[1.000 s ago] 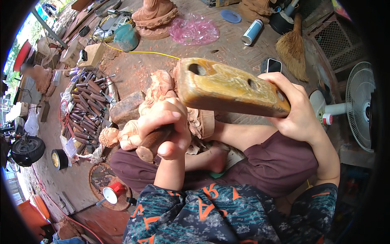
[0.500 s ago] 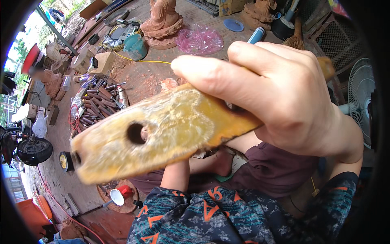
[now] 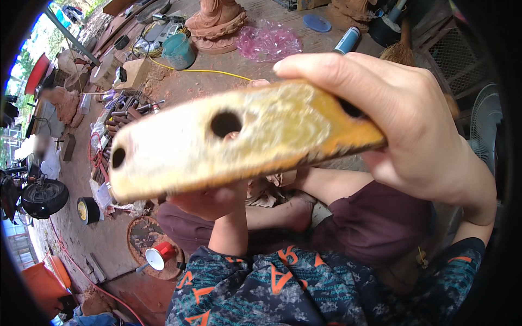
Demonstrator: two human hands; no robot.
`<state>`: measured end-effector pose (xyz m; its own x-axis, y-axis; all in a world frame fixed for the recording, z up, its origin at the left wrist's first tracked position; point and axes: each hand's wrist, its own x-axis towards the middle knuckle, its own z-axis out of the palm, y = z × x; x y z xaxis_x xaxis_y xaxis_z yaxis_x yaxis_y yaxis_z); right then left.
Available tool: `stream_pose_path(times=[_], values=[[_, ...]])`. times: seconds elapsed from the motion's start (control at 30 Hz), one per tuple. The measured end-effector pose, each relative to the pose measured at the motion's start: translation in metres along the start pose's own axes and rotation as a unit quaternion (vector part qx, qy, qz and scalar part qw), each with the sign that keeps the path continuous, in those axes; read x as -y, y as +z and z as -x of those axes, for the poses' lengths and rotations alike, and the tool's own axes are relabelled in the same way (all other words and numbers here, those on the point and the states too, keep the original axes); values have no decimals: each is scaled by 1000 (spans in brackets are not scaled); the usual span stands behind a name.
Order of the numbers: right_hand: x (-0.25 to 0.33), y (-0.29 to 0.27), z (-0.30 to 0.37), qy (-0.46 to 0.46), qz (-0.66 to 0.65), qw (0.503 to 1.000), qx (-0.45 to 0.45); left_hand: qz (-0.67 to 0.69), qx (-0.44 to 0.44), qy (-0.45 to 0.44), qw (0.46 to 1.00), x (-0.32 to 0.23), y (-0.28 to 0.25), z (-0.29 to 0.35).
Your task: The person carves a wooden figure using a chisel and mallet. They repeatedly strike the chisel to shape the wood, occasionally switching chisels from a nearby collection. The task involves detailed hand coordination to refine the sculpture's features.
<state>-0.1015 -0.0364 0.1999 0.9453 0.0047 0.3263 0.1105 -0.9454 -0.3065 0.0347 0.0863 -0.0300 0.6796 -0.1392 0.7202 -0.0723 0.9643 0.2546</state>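
Observation:
Close in front of me, a long worn yellow-brown block [image 3: 179, 155] with dark round holes through it slants across the middle of the view. Its material is not certain; its surface looks scuffed and shiny, its lower edge chipped. My right hand [image 3: 391, 117] grips its right end, with the fingers over the top and the thumb side underneath. Beneath the block's left half, my left hand [image 3: 212, 201] is partly covered by it; those fingers are blurred and mostly hidden, so I cannot tell whether they touch it. Crumpled brown scraps [image 3: 263, 193] show behind, between my legs.
Wood-handled carving tools [image 3: 128, 114] lie in a heap at the left. Farther off stand a carved statue [image 3: 215, 27], a teal bucket [image 3: 178, 51] and pink plastic wrap [image 3: 269, 42]. A red cup [image 3: 159, 255] sits lower left, a fan [image 3: 485, 125] at right. A yellow cable [image 3: 217, 71] crosses the floor.
The block has risen and moved right with my right hand, turning more level. My left hand has come up into view beneath it. The view has shifted slightly.

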Motion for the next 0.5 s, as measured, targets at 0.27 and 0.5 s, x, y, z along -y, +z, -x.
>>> stream_pose_path(times=[0.27, 0.5], values=[[-38, 11, 10, -32, 6, 999, -12, -750, 46, 167, 639, 11, 3, -8], [-38, 18, 6, -73, -44, 993, -87, -842, 124, 171, 497, 13, 17, -14]])
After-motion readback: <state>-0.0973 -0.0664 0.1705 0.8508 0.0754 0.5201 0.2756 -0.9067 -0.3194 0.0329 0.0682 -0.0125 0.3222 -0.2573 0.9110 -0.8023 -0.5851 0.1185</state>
